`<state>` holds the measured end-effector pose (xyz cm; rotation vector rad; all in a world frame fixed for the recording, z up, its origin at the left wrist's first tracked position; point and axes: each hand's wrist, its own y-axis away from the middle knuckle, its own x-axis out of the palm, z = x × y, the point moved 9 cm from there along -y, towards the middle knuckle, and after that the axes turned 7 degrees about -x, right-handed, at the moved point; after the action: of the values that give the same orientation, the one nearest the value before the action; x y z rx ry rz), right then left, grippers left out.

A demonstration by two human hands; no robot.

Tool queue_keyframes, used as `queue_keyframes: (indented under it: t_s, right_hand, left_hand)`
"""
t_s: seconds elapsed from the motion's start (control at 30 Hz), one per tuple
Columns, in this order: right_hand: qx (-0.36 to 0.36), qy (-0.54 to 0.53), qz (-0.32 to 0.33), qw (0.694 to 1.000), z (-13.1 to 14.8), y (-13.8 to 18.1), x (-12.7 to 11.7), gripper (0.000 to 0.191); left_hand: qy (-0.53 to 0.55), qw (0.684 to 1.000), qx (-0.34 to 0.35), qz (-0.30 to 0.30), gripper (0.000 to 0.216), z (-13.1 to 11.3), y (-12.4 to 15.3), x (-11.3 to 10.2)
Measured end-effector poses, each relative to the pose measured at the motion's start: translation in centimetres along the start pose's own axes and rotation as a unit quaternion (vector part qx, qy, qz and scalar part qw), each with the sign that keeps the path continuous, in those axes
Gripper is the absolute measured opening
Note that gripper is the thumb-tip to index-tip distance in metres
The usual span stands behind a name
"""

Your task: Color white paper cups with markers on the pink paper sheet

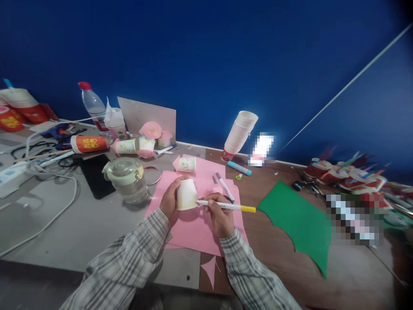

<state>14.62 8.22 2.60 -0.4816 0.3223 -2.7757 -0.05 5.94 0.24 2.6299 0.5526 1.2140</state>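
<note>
My left hand [171, 200] is wrapped round the side of a white paper cup [187, 193], which is held upside down with its wide rim low. A yellow tint shows on the cup near that rim. My right hand [221, 215] grips a white marker [226, 206] with a yellow end, its tip at the cup's right side near the rim. Both hands are over pink paper sheets [196, 234]. A smaller decorated paper cup [186, 164] lies just beyond, and a grey-white marker [225, 187] with its dark cap lies beside my right hand.
A lidded glass jar [125, 183] and a black phone [97, 174] are to the left. Stacked cups [238, 133] lean near the blue wall. Cut green paper [300, 224] lies right, before cups of tools [342, 174]. Decorated cups [145, 144] lie behind.
</note>
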Motion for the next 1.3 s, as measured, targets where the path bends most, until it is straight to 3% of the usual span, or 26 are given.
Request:
queue_keyframes:
  t_s: [0.83, 1.13, 1.3]
  right_hand:
    - [-0.014, 0.02, 0.012, 1.0, 0.2, 0.0, 0.3, 0.01]
    - [-0.038, 0.071, 0.021, 0.997, 1.3, 0.3, 0.6, 0.009]
    - [-0.03, 0.036, 0.011, 0.999, 0.7, 0.2, 0.3, 0.01]
  left_hand:
    - [-0.002, 1.0, 0.009, -0.001, 0.04, -0.1, 0.1, 0.0]
    - [-0.011, 1.0, 0.019, -0.013, 0.039, -0.2, 0.0, -0.4]
    - [0.0, 1.0, 0.009, -0.011, 0.041, -0.2, 0.0, -0.2]
